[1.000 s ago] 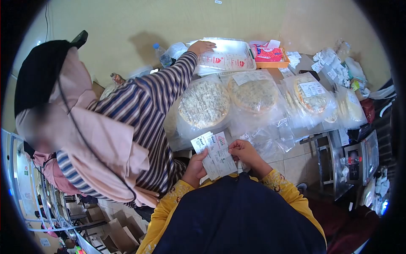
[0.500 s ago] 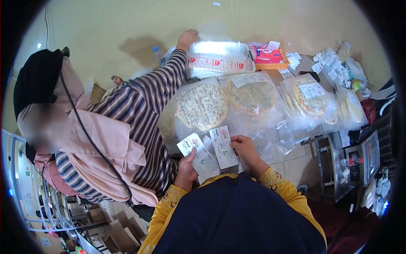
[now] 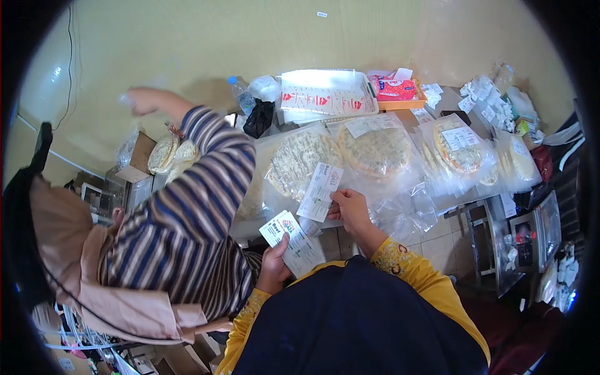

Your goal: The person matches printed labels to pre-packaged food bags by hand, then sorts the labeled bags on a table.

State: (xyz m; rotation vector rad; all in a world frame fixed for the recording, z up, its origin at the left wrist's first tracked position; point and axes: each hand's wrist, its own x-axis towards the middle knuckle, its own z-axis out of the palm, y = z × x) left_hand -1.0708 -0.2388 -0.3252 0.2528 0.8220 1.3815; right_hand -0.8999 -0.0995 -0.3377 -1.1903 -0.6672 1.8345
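Observation:
My left hand (image 3: pixel 275 261) grips a small stack of printed labels (image 3: pixel 299 250), the word "Beef" readable on the top one, thumb on top. Between the fingertips of my right hand (image 3: pixel 351 211) is a single label (image 3: pixel 321 191), held by its edge over the front of a bagged pizza (image 3: pixel 303 156). That pizza lies flat in clear plastic and is covered with shredded topping. Right of it sits another bagged pizza (image 3: pixel 375 150) with a label lying on its bag near the back edge.
Close on my left, a co-worker in a striped sleeve (image 3: pixel 206 169) stretches an arm toward the wall. Further right are more bagged pizzas (image 3: pixel 459 147). Behind them stand a stack of printed plastic bags (image 3: pixel 328 94), an orange tray (image 3: pixel 417 102) and a water bottle (image 3: pixel 242 94).
My right hand has moved the single label up and slightly left, away from the stack and over the pizza bag. The co-worker's arm has swung left, away from the printed bags.

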